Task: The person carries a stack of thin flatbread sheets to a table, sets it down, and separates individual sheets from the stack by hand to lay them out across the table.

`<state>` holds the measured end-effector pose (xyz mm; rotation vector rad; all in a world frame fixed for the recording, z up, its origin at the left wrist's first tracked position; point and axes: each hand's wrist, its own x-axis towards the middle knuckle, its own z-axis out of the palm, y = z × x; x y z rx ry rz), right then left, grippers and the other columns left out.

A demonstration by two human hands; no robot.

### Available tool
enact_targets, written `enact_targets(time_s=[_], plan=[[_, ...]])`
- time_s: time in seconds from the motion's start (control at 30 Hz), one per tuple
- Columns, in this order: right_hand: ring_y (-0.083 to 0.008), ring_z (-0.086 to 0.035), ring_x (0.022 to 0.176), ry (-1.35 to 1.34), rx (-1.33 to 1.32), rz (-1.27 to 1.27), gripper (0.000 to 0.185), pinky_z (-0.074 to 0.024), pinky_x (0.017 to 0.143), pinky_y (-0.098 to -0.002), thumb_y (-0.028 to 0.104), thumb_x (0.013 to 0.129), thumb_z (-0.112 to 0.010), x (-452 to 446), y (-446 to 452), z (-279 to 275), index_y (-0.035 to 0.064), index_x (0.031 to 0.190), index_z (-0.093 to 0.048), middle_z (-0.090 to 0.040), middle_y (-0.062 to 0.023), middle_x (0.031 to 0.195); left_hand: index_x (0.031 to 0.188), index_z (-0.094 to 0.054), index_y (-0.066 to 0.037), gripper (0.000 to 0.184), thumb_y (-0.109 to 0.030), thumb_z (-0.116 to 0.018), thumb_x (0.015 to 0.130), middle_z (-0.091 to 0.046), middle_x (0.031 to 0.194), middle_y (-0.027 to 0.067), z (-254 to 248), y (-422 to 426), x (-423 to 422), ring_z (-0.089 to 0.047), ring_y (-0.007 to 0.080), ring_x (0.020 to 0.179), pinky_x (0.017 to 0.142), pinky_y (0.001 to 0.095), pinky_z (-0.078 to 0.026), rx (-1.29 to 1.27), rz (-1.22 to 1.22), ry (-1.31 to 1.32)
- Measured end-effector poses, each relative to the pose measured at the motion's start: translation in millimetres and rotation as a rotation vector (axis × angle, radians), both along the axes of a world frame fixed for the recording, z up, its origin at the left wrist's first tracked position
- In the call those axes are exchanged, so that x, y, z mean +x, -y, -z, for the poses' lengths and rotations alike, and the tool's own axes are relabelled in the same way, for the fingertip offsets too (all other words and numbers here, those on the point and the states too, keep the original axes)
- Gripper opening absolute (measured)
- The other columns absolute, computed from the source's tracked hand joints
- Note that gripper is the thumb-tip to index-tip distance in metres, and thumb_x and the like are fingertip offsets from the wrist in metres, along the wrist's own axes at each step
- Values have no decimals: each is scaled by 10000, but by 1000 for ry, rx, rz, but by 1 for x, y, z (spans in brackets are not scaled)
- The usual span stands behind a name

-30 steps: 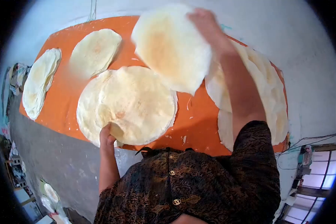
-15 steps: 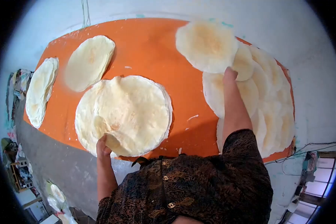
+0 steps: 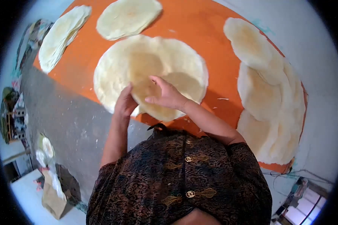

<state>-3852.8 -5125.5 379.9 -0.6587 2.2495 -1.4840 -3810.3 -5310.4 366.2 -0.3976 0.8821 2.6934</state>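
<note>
My left hand (image 3: 125, 102) pinches the edge of a thin round flatbread (image 3: 158, 111), thumb on the near side and its other fingers hidden behind. My right hand (image 3: 169, 94) is over the same flatbread, thumb and forefinger apart; whether it touches the bread I cannot tell. Just beyond both hands, a broad pile of pale flatbreads (image 3: 112, 75) lies on the orange table covering (image 3: 191, 22). The held flatbread is tilted in front of this pile and casts a shadow on it.
Browned flatbreads (image 3: 270, 90) overlap along the table's right side. A smaller stack (image 3: 127, 18) lies at the back, and a folded stack (image 3: 64, 35) sits at the far left corner. Grey floor (image 3: 75, 116) shows at left, with bags (image 3: 52, 191) lower down.
My right hand has left the flatbread it held at the upper right and come over to my left hand. That flatbread now lies among the browned ones. The view has shifted.
</note>
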Motion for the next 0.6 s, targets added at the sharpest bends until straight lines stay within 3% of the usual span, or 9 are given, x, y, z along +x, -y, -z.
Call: enact_targets(time_s=[0.07,0.13,0.33,0.47,0.6], plan=[[-308,-388,1154,-81,17,-34,859,-319,960,-367,382,630,-703,12,18,-3,-22,1263,-285,-377,-220,1241,1175,-422,0,511,-332,-563,813,-508,1132,128,1,-4,-2,-484,241,1055,933,379,-363,2,21,-59],[-307,-383,1160,13,2,-11,838,-320,958,-364,348,637,-694,13,21,-6,-34,1261,-285,-377,-220,1242,1214,-380,-29,587,-378,-586,790,-482,1165,121,-4,-7,-3,-459,263,1089,946,409,-347,-45,26,-74],[-280,-409,1146,184,-137,37,689,-365,917,-332,212,704,-601,16,11,-17,-48,1261,-292,-389,-208,1244,1187,-403,-17,502,-316,-567,819,-507,1128,116,-2,-9,-5,-496,239,1042,909,391,-390,7,23,0],[-213,-495,1045,281,-288,114,515,-406,859,-321,131,754,-513,19,10,-22,-12,1229,-374,-507,-159,1131,1181,-409,-17,454,-266,-557,832,-517,1112,110,-4,-15,-9,-510,226,1021,897,382,-403,-40,4,-11],[-182,-531,967,211,-169,199,436,-413,843,-310,143,772,-534,19,7,-12,1,1174,-440,-565,-120,1036,1185,-407,-22,448,-254,-556,832,-519,1109,104,-12,-14,-8,-507,220,1025,890,369,-406,-58,40,-30]])
